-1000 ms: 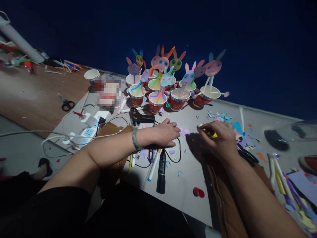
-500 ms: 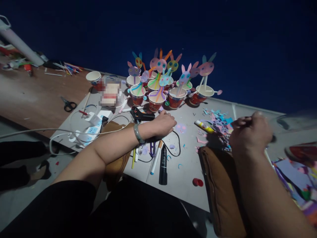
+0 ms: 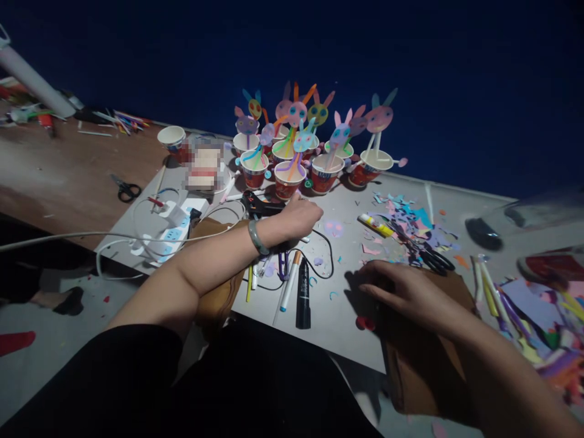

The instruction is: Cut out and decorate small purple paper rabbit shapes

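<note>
My left hand [image 3: 302,218] is closed over the middle of the table; whatever its fingers hold, if anything, is hidden. Right beside it lies a black glue gun [image 3: 264,205]. A pale purple paper face [image 3: 334,228] rests just to its right. Below that wrist are an orange-and-white marker [image 3: 290,286] and a thick black marker [image 3: 303,298]. My right hand [image 3: 396,291] hovers low over the right side with its fingers apart and nothing seen in them. Close to its fingertips is a small red cap [image 3: 365,322]. The brown cushion [image 3: 424,377] lies under that forearm.
Paper cups [image 3: 289,182] with paper rabbit figures stand along the back. A power strip [image 3: 176,234] with white cables sits left. Black-handled scissors [image 3: 435,258], a yellow glue stick [image 3: 376,225] and paper scraps [image 3: 401,210] lie right. Other scissors [image 3: 126,188] rest on the brown table.
My right hand has come down and left from its raised, closed pose and opened, uncovering the scissors on the right. My left hand stays closed near the same spot.
</note>
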Tool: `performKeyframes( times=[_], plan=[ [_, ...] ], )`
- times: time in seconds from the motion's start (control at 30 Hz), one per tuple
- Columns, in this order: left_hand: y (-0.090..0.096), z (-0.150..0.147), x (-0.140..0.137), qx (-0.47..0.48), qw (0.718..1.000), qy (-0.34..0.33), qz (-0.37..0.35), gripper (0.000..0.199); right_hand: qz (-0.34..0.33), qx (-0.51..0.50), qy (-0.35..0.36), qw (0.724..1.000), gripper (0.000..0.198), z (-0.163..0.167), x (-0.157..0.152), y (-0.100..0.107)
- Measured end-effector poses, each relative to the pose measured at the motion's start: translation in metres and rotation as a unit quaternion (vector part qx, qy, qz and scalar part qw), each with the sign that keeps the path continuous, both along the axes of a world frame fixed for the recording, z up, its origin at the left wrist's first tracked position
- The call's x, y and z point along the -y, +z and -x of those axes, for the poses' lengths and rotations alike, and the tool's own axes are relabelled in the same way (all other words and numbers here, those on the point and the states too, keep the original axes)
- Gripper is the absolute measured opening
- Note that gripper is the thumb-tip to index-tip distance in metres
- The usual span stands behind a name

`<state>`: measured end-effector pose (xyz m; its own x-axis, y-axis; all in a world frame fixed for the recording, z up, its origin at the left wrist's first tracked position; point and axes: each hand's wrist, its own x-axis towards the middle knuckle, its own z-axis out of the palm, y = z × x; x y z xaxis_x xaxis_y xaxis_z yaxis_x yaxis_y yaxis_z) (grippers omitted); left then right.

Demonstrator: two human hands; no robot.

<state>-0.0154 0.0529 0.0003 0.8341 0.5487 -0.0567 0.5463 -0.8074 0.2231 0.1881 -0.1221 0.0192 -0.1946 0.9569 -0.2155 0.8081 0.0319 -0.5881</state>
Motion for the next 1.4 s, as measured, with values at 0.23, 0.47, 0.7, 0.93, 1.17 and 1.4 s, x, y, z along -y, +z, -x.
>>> performKeyframes(
  times=[0.23,0.47,0.7,0.93,1.17,1.4],
  plan=[
    [0.009,0.000,-0.012,0.482,0.863,0.076,0.134,0.022,-0.034,0.047,0.041,0.997,0.015,0.011,0.002,0.003],
    [0.015,0.005,-0.031,0.655,0.715,0.115,0.216,0.020,-0.066,0.054,0.126,0.988,0.020,0.046,-0.022,-0.006],
    [0.029,0.015,-0.042,0.690,0.649,0.181,0.266,0.019,-0.119,0.055,0.182,0.974,0.020,0.083,-0.051,-0.023],
    [0.035,0.017,-0.039,0.713,0.609,0.167,0.304,0.011,-0.114,0.094,0.245,0.958,0.021,0.114,-0.044,-0.027],
    [0.026,0.017,-0.043,0.662,0.671,0.188,0.275,0.016,-0.100,0.154,0.148,0.972,0.027,0.126,-0.065,-0.027],
    [0.016,0.014,-0.046,0.632,0.717,0.174,0.236,0.021,-0.074,0.230,0.094,0.966,0.035,0.145,-0.091,-0.025]
  ],
)
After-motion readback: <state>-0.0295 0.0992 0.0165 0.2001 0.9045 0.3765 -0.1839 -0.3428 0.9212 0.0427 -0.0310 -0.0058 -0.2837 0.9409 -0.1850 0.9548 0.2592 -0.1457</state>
